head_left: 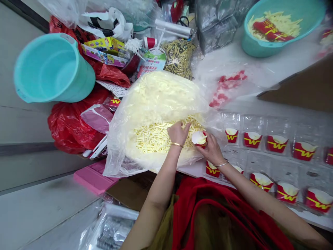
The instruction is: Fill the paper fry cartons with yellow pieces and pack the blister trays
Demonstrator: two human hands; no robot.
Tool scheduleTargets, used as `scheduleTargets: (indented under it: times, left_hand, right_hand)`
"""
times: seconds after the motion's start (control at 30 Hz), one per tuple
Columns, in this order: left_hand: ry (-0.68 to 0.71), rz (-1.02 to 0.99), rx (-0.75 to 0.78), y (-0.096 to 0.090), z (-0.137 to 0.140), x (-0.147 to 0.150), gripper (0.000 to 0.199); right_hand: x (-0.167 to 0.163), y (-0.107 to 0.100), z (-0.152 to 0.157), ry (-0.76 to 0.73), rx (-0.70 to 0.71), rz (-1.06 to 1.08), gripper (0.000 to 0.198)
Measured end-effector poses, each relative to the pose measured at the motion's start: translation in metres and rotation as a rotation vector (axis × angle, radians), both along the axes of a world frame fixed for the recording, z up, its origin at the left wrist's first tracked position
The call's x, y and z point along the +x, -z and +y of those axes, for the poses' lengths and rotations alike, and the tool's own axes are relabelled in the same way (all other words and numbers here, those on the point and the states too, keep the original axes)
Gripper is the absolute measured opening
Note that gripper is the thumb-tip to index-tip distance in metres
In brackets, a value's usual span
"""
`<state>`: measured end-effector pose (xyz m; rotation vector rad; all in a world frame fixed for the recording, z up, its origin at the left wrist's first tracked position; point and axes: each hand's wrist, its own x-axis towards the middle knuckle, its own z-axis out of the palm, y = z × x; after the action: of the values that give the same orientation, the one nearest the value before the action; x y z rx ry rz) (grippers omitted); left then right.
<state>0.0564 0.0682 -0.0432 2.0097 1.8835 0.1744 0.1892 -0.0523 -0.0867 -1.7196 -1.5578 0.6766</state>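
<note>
The left hand (179, 133) of the person working here dips over a heap of pale yellow sticks (153, 137), its thumb held away from the rest; the fingers are bent down out of my sight, so I cannot tell whether they pinch anything. Just beside it, the right hand (213, 150) has its thumb and fingers closed around a small red carton (198, 138), its pale mouth turned up, a yellow stick showing at the rim. The heap lies in the mouth of a big clear bag (163, 93), which sprawls across the worktop (226, 57) and looks well filled behind the opening.

From where I stand, clear plastic trays (253, 122) run off to the person's right in two rows, with more red cartons (277, 144) sitting in their compartments, each marked with a yellow zigzag. Beyond them, a green basin (267, 48) holds more sticks, red packaging lying on top. Over on the left, a turquoise bucket (85, 78) leans above a crumpled red plastic bag (74, 121).
</note>
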Motion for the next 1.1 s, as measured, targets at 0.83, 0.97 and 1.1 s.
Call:
scheduleTargets:
  times: [0.83,0.97,1.1]
  left_hand:
    - [0.355,-0.035,-0.202,-0.051,-0.064,-0.027,0.018]
    - [0.413,-0.346,-0.336,-0.062,-0.073,-0.033,0.019]
    - [0.087,-0.557,-0.229,-0.059,-0.090,-0.028,0.027]
  right_hand:
    - [-0.035,-0.022,-0.007,-0.227,0.076,0.025,0.062]
    - [-0.028,-0.026,-0.017,-0.199,0.089,0.027,0.065]
    - [-0.028,-0.032,-0.025,-0.191,0.102,0.026,0.063]
